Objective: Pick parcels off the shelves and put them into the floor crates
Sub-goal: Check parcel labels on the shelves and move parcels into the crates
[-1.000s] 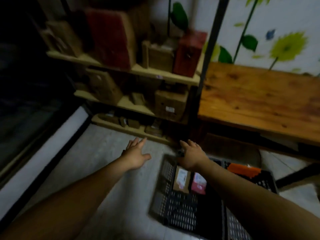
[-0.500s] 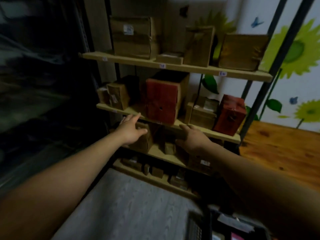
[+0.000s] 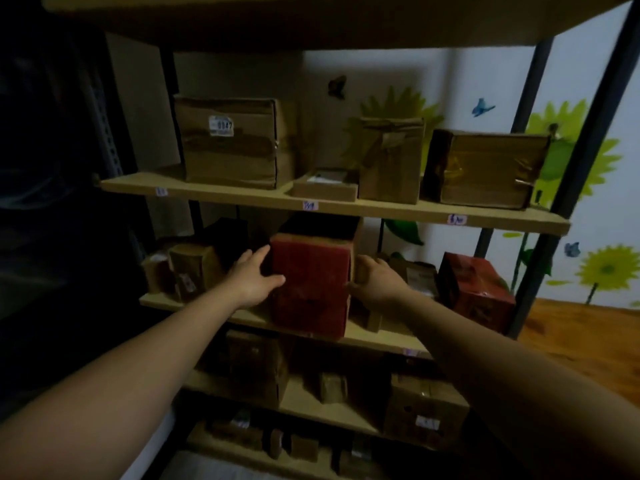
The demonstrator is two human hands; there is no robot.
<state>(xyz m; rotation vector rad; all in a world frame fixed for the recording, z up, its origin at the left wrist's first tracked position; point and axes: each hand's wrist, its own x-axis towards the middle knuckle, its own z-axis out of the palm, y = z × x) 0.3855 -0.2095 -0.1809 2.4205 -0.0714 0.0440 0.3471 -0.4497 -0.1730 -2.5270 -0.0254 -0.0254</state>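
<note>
A white wall (image 3: 485, 81) is decorated with yellow sunflowers (image 3: 607, 270) and a blue butterfly (image 3: 482, 107), above a wooden surface (image 3: 581, 327).

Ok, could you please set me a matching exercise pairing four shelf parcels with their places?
Things: 1 large red parcel; 2 brown parcel with white label; 3 flat low parcel; 4 smaller red parcel.
Places: A upper shelf, left end; B middle shelf, right end; C middle shelf, centre; D upper shelf, centre.
Pairs: 1-C, 2-A, 3-D, 4-B.
</note>
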